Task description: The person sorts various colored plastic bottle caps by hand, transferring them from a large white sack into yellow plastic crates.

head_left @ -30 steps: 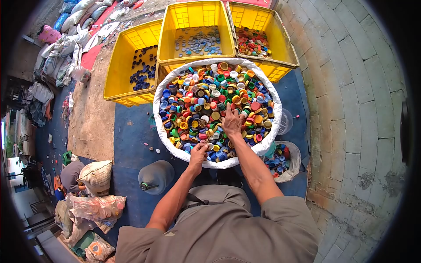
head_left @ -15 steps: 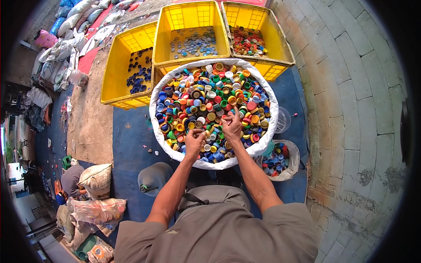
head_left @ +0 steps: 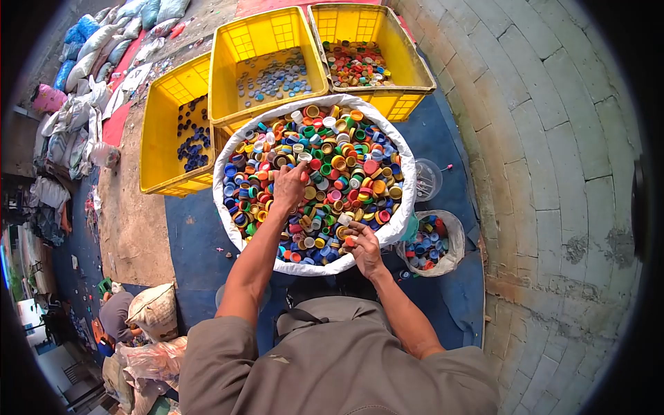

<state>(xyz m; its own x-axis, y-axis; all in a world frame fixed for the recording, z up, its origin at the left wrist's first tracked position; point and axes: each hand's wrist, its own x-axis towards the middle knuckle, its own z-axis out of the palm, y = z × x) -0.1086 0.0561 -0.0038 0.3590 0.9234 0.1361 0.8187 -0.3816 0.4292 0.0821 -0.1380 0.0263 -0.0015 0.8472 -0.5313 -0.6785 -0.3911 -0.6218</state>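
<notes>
A large white-rimmed sack [head_left: 408, 173] is heaped with bottle caps [head_left: 325, 183] of many colours. Over the heap's left-centre reaches my left hand [head_left: 288, 187], its fingers curled at a red bottle cap [head_left: 304, 178]. A pale cap lies just beyond those fingertips. Close to the sack's near right rim is my right hand [head_left: 365, 250], with thumb and fingers pinched on an orange-red bottle cap [head_left: 350, 241]. A whitish cap [head_left: 344, 219] sits by its fingertips.
Behind the sack stand three yellow crates: the left crate [head_left: 155, 149] has dark blue caps, the middle crate [head_left: 220, 76] light blue, the right crate [head_left: 408, 66] mostly red. A smaller sack [head_left: 454, 252] of caps is at right. At lower left, a person [head_left: 116, 318] is near bags.
My left hand has moved forward and left over the heap. My right hand has drawn back toward the near rim. The camera view has shifted, so the sack and crates appear farther left.
</notes>
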